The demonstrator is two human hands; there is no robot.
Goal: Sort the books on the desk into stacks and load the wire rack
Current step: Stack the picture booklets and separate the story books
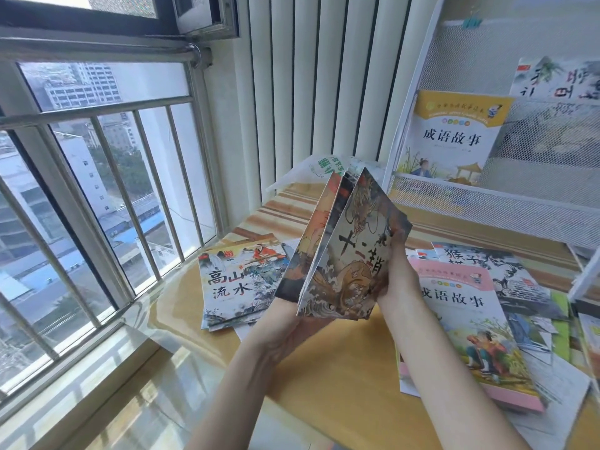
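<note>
- A bundle of thin picture books (344,254) is held upright above the desk (341,378), fanned apart at the top, a dragon cover facing the camera.
- The bundle's lower edge is cradled by the left hand (292,326); its fingers are hidden behind the books, so their state cannot be told.
- The bundle's right edge is gripped by the right hand (401,274), fingers (394,245) curled over the cover.
- A small stack with a mountain-and-river cover (237,284) is seen lying flat to the left.
- A pink-spined storybook (470,332) is seen on loose books to the right.
- A yellow-topped storybook (451,138) is stood in the white wire rack (487,196).
</note>
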